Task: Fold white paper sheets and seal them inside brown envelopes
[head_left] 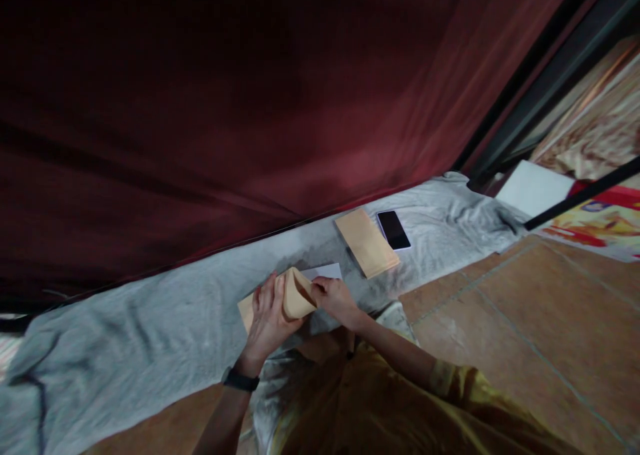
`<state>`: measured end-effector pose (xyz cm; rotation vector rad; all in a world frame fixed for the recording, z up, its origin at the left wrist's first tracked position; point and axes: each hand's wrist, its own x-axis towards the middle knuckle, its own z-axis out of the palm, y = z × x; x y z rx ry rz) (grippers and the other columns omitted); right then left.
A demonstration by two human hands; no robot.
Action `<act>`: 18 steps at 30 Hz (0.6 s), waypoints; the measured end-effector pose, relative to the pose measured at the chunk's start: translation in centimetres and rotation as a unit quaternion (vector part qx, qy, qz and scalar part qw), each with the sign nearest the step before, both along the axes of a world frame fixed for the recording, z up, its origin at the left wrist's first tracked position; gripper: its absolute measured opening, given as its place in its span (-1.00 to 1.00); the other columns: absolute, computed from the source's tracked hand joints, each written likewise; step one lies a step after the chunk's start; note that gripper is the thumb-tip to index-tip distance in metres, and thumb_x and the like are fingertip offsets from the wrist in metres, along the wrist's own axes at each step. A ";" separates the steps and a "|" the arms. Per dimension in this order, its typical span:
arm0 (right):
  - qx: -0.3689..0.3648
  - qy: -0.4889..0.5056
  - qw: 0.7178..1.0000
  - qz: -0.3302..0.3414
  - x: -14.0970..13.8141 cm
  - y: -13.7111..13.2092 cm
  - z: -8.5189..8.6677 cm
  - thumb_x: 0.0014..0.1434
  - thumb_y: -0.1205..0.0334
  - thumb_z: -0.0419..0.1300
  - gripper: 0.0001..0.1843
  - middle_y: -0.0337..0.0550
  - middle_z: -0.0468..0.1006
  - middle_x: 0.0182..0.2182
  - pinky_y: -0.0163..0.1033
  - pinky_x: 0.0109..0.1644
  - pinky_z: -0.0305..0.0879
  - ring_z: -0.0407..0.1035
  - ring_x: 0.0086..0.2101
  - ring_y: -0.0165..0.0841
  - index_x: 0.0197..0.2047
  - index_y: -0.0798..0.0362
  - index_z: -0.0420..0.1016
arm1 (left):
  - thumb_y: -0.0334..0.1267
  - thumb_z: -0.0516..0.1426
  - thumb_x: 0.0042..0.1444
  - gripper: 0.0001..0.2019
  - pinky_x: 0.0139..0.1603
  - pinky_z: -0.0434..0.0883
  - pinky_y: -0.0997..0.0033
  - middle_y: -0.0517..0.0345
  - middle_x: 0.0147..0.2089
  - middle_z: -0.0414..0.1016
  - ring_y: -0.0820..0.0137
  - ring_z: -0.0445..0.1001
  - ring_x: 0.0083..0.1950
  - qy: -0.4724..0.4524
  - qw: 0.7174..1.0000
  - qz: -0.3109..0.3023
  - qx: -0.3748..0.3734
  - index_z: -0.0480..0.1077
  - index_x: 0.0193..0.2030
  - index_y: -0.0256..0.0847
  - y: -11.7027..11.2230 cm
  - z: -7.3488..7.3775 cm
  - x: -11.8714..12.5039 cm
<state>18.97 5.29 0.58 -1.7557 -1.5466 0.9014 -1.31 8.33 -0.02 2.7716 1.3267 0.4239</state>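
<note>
A tan paper bag (pixel 297 297) with its mouth bulged open lies tilted low over the grey cloth. My left hand (pixel 270 315) is wrapped over its body, fingers across the top and thumb at the near side. At the bag's open mouth, my right hand (pixel 334 298) pinches the rim between curled fingers. The inside of the bag is mostly in shadow. Just behind the right hand, a white sheet (pixel 325 271) shows in part, covered by the hand and bag. A flat tan paper bag, or a stack of them (pixel 367 243), rests further right.
Beside the flat bag lies a dark-screened phone (pixel 394 230). The long grey cloth (pixel 165 328) runs beneath a dark red curtain (pixel 280 135). At right are a black metal frame (pixel 500 121), a white box (pixel 535 187), a colourful printed package (pixel 600 220) and tiled floor (pixel 510 328).
</note>
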 end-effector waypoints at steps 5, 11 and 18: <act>0.035 -0.029 0.998 -0.036 0.8 -0.9 -0.1 0.27 0.36 0.09 -0.76 -0.14 0.61 -0.27 -0.30 -0.16 0.33 0.47 -0.27 -0.31 -0.07 0.02 0.55 | -0.04 0.22 0.05 0.02 0.44 -0.01 -0.19 -0.37 0.37 0.16 -0.10 0.14 0.42 0.007 1.000 -0.010 0.024 -0.28 0.49 -0.36 0.0 -0.1 0.6; 0.148 -0.009 0.989 0.019 2.2 -2.3 1.6 0.26 0.46 0.03 -0.63 -0.01 0.51 -0.02 -0.12 0.13 0.34 0.40 -0.03 -0.24 0.07 0.06 0.46 | 0.02 0.21 0.09 -0.04 0.44 -0.04 -0.23 -0.45 0.36 0.20 -0.12 0.15 0.41 0.016 0.998 -0.009 0.058 -0.13 0.47 -0.46 -0.1 -0.8 2.6; -0.031 0.151 0.966 0.208 5.5 -0.9 1.4 0.14 0.52 0.09 -0.68 -0.20 0.59 -0.16 -0.29 0.01 0.37 0.45 -0.12 -0.34 -0.14 0.07 0.57 | -0.04 0.26 0.06 -0.27 0.41 0.03 -0.30 -0.39 0.32 0.25 -0.09 0.19 0.39 0.001 0.991 -0.079 0.112 0.22 0.32 -0.32 -1.7 -0.1 5.6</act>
